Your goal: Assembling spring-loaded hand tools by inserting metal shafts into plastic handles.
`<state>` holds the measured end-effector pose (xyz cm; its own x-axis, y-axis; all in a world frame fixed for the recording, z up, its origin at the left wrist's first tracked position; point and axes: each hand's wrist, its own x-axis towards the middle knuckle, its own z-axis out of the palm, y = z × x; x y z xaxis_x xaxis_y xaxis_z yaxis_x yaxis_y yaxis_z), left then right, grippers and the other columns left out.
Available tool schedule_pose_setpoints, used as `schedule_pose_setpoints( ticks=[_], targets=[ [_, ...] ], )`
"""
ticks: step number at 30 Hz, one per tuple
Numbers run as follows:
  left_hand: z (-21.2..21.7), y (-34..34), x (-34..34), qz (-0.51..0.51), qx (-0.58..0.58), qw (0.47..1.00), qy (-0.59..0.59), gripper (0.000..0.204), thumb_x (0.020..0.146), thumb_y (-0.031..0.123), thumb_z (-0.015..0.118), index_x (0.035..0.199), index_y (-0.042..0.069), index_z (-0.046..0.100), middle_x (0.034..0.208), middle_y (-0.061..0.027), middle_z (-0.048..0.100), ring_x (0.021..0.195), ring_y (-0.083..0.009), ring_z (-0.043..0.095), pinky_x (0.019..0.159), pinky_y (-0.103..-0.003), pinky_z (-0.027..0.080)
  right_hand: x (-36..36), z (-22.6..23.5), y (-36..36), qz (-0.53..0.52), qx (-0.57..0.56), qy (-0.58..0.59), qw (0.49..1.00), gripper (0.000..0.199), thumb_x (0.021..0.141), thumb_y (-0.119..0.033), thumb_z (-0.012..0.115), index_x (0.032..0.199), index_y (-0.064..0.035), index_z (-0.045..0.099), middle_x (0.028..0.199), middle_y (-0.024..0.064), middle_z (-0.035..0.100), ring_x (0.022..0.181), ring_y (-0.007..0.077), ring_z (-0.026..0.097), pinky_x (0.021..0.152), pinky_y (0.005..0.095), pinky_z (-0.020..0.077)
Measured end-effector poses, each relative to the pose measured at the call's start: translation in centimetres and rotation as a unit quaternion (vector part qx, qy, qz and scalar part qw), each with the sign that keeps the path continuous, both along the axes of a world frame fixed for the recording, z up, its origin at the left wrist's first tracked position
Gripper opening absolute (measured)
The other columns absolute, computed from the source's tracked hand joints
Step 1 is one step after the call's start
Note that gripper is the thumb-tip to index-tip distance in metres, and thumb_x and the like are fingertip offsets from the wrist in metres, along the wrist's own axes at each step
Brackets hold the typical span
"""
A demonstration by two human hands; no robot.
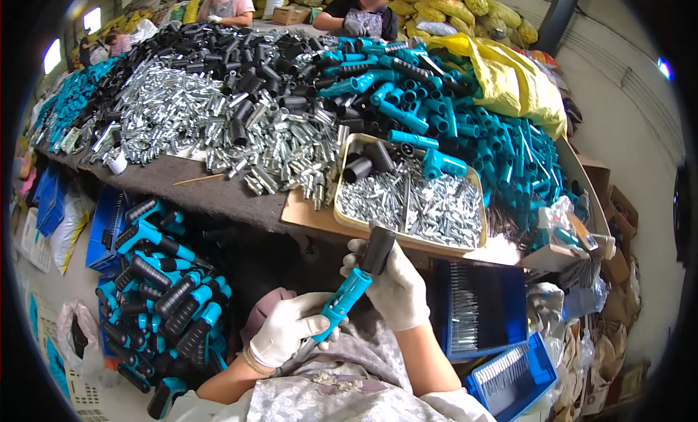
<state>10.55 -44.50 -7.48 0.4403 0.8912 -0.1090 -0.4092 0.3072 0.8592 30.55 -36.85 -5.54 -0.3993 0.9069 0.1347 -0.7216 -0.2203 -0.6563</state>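
In the head view, low in the middle of the frame, the left hand [286, 333] in a white glove is closed around the lower end of a teal handle [343, 300], which slants up to the right. The right hand [392, 285], also gloved, is wrapped around a black sleeve [377, 250] that sits at the handle's upper tip; its fingers curl around the sleeve from behind. Both hands are held over the person's lap, just below the table edge [218, 196].

Just above the hands, in the centre of the frame, a shallow tray [342, 204] holds small silver metal parts and a few black sleeves. Behind it, across the upper half, lie heaps of silver parts [182, 109], black tubes [218, 47] and teal handles [472, 131], with a yellow sack [509, 80] at the upper right.

At the lower left a blue crate [98, 240] and a pile of finished black-and-teal grips [167, 291] sit close beside the left arm. At the lower right, blue trays [509, 298] hold rows of thin metal pins. Two other people sit at the far side of the table, at the top of the frame.
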Motion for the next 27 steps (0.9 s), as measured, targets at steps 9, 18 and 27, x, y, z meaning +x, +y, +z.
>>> schedule_pose_setpoints(
  ticks=[9, 18, 27],
  targets=[
    [0.0, -2.1, 1.7, 0.015, -0.031, 0.999, 0.038, 0.064, 0.091, 0.032, 0.071, 0.132, -0.012, 0.049, 0.106, -0.0128, 0.065, 0.084, -0.0173, 0.065, 0.069, -0.028, 0.056, -0.2, -2.1, -1.9, 0.058, -0.033, 0.081, 0.994, 0.074, 0.095, -0.056, 0.057, 0.148, -0.0085, 0.035, 0.117, 0.0148, 0.06, 0.103, 0.0286, 0.062, 0.098, 0.0515, 0.0465],
    [-0.5, -2.8, 2.2, 0.011, -0.108, 0.993, -0.05, 0.06, 0.095, 0.032, 0.066, 0.137, -0.007, 0.045, 0.108, -0.0152, 0.063, 0.086, -0.0212, 0.065, 0.067, -0.031, 0.057, 0.1, -1.9, -2.0, -0.017, 0.016, 0.007, 1.0, 0.083, 0.087, -0.05, 0.072, 0.147, -0.0047, 0.038, 0.112, 0.0164, 0.063, 0.103, 0.0289, 0.064, 0.095, 0.048, 0.0506],
    [0.9, -1.7, 3.5, 0.03, -0.008, 0.999, 0.042, 0.07, 0.088, 0.053, 0.07, 0.127, -0.003, 0.052, 0.09, -0.0075, 0.064, 0.067, -0.0116, 0.061, 0.054, -0.022, 0.049, 2.1, -0.5, -4.5, -0.013, 0.166, -0.38, 0.91, 0.051, 0.092, -0.016, 0.063, 0.14, -0.0058, 0.049, 0.123, 0.0135, 0.061, 0.11, 0.0226, 0.062, 0.097, 0.0347, 0.0495]
  ],
)
